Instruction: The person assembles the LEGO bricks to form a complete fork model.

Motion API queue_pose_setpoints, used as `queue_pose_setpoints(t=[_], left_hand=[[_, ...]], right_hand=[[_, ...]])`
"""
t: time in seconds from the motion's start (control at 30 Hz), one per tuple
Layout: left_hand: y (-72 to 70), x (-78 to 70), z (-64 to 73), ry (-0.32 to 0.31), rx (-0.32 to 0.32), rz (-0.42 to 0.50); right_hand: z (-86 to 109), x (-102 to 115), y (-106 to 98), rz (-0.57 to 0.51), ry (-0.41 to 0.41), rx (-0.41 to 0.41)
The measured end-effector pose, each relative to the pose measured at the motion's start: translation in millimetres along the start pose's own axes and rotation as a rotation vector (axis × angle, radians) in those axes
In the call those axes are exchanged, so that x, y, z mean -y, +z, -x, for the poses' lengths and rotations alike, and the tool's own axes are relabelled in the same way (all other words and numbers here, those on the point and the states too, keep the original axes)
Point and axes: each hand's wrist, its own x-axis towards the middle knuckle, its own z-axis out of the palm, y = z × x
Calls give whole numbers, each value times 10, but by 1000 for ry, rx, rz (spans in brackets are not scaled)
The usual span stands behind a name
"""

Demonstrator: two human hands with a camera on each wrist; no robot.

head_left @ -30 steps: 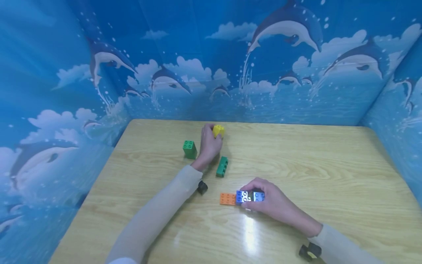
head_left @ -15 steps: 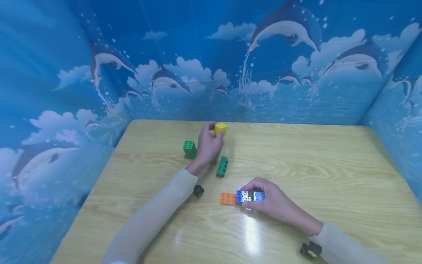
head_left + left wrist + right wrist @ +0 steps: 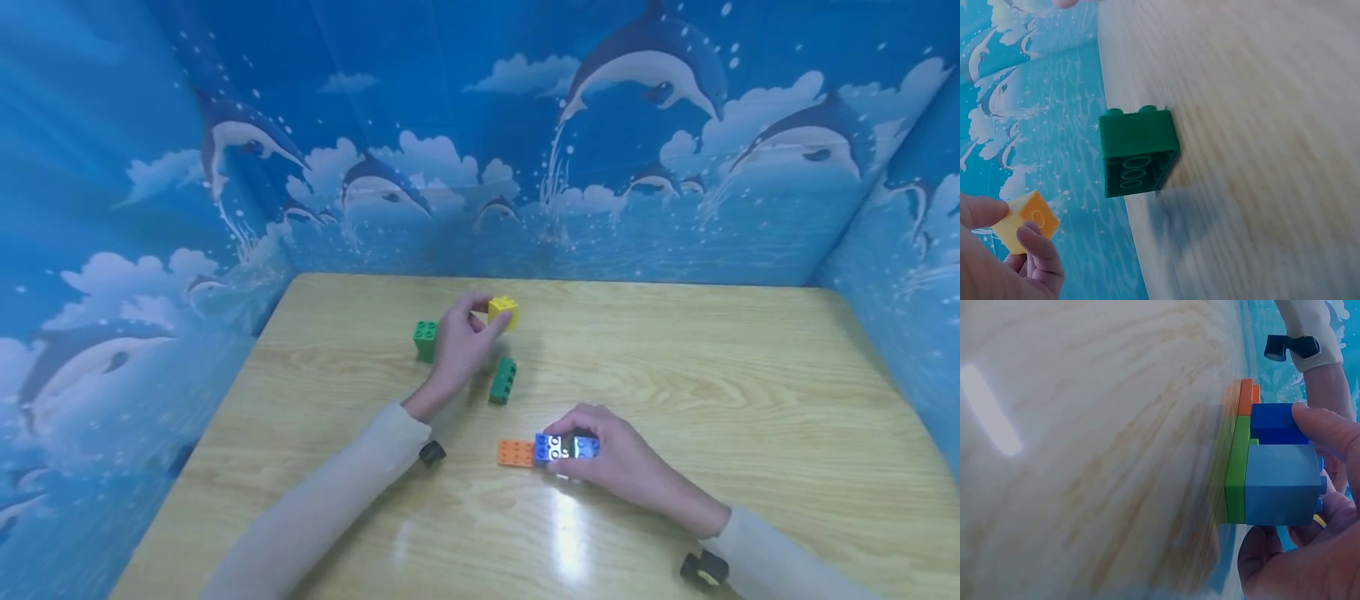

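My left hand [image 3: 461, 346] pinches a yellow toy building brick [image 3: 502, 312] between thumb and fingers, over the far part of the table. The left wrist view shows the same yellow brick [image 3: 1025, 222] in the fingertips. Nearer the front, my right hand [image 3: 611, 454] grips a row of blocks, thumb and fingers on its two long sides. In the right wrist view a dark blue brick [image 3: 1279, 422] and a light blue brick [image 3: 1280, 487] sit on a flat green plate [image 3: 1237, 478]. An orange studded plate [image 3: 515, 453] adjoins the row's left end.
A tall green brick [image 3: 425, 340] stands left of my left hand, partly covered by it. Another green brick [image 3: 502, 381] lies on its side between the hands. Dolphin-printed blue sheets [image 3: 450, 167] close off the back and sides of the wooden table [image 3: 712, 358].
My left hand has drawn back a little towards me with the yellow brick, and its forearm has shifted left. My right hand and the block row stay in place.
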Motion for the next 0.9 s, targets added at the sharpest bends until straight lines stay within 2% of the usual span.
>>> queue_pose_setpoints(t=[0.17, 0.37, 0.53, 0.73, 0.9], left_hand=[[-56, 62, 73, 52, 66, 39], [-165, 111, 182, 63, 157, 95], [-254, 158, 328, 75, 215, 68], [-345, 186, 548, 44, 268, 27], [-377, 233, 684, 52, 319, 36]], right_hand=[[1, -17, 7, -5, 1, -9], [-2, -17, 19, -23, 6, -12], [1, -2, 29, -41, 12, -12], [2, 1, 36, -24, 16, -12], [6, 3, 37, -20, 19, -18]])
